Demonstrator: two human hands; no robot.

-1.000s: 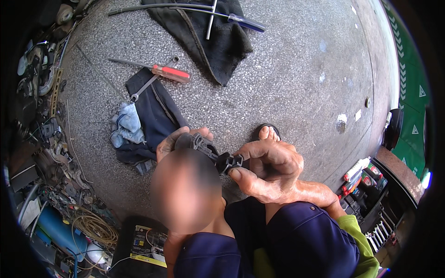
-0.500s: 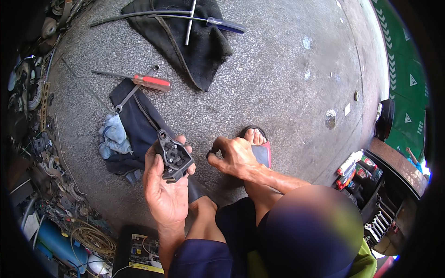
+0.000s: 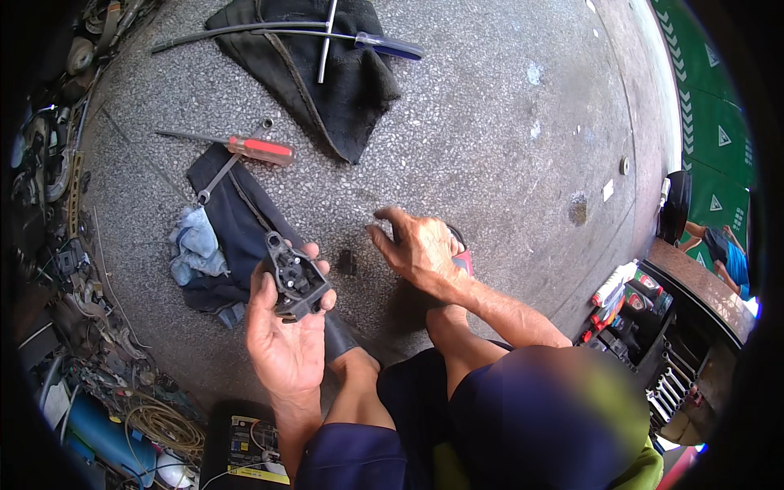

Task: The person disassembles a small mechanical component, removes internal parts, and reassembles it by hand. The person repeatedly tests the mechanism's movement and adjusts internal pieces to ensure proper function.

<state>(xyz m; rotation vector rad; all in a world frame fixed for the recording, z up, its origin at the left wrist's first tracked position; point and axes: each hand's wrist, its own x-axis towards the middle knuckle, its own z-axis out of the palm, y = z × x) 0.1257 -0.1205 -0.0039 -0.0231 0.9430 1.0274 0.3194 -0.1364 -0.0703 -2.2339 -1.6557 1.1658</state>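
My left hand (image 3: 286, 351) holds up a black housing (image 3: 296, 282), gripped between thumb and fingers. Its open side faces up, showing small metal parts and screws inside, and a mounting lug sticks out at its far end. To the right, my right hand (image 3: 420, 251) hovers over the floor, thumb and forefinger apart, with nothing visible in it. A small dark block (image 3: 349, 263) lies on the floor between the two hands; its kind is too small to tell. My right foot is mostly hidden behind the right hand.
A red-handled screwdriver (image 3: 260, 150) crosses a wrench (image 3: 222, 175) on dark cloth (image 3: 237, 212), beside a blue rag (image 3: 198, 243). Farther off, a blue-handled screwdriver (image 3: 390, 46) lies on black cloth (image 3: 343, 114). Piled parts (image 3: 77, 278) line the left; wrenches (image 3: 671, 388) sit at right.
My right hand has opened and risen slightly rightward; the small dark block now shows on the floor. The left hand still holds the housing. A person appears more fully at far right.
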